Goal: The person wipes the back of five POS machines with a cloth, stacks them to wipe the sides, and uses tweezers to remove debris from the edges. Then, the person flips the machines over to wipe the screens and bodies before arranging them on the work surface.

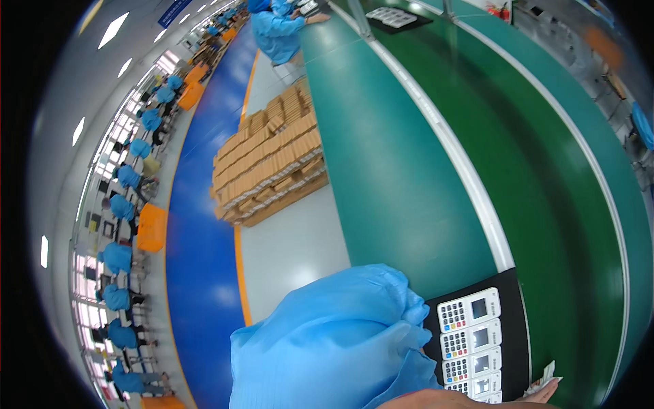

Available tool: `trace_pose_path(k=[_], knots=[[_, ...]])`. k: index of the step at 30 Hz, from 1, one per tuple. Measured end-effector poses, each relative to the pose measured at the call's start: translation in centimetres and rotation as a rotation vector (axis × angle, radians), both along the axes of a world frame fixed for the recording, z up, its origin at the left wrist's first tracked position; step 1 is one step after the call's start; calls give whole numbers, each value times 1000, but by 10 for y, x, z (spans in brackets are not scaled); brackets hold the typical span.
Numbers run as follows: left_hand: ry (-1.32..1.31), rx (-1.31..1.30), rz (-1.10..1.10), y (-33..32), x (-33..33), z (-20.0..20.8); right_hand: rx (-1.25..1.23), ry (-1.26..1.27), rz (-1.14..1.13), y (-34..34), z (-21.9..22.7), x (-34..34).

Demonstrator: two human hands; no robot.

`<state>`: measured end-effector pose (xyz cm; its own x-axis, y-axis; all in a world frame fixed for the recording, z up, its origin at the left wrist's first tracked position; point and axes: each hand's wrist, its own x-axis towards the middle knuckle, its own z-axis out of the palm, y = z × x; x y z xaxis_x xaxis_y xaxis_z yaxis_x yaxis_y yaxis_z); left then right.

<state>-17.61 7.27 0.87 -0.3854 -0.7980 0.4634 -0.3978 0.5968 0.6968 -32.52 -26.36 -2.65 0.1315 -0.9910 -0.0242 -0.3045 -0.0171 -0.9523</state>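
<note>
From the blue sleeve (330, 334) at the bottom, a bare forearm (446, 400) runs rightward along the lower edge. I take it for my left arm. My left hand (540, 392) is partly cut off beyond the black mat. Its fingers close on a crumpled white cloth (549, 373), which could also be paper. Beside the forearm, several white card payment terminals (470, 339) with keypads and small grey screens lie in a row on the black mat (509, 307). The forearm covers the nearest one's lower part. My right hand is out of the picture.
A teal bench (395, 163) runs away beside a green conveyor belt (504, 136), with a pale rail (470, 180) between. Stacked brown cartons (269, 157) stand on the floor to the left. Farther up, a person in blue (276, 34) sits at the bench; another dark mat (398, 19) carries white devices.
</note>
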Motion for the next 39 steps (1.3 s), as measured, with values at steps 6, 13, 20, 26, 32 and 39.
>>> trace_pose_path(k=[6, 13, 20, 26, 32, 39], knots=[[68, -10, 118, 6, 1, 2, 0, 103, 160, 78, 66, 48], [85, -8, 269, 23, -12, 5, 5, 110, 410, 87, 49, 18], [65, -15, 241, 20, 2, 5, -57, 86, 409, 95, 52, -12], [-15, 58, 191, 24, 38, 14, -245, 166, -64, 131, 84, 23], [-160, 118, 69, 18, 50, 42, -364, 131, 185, 145, 111, 58], [-191, 108, -142, -10, 28, 51, -470, 277, 200, 144, 129, 34]])
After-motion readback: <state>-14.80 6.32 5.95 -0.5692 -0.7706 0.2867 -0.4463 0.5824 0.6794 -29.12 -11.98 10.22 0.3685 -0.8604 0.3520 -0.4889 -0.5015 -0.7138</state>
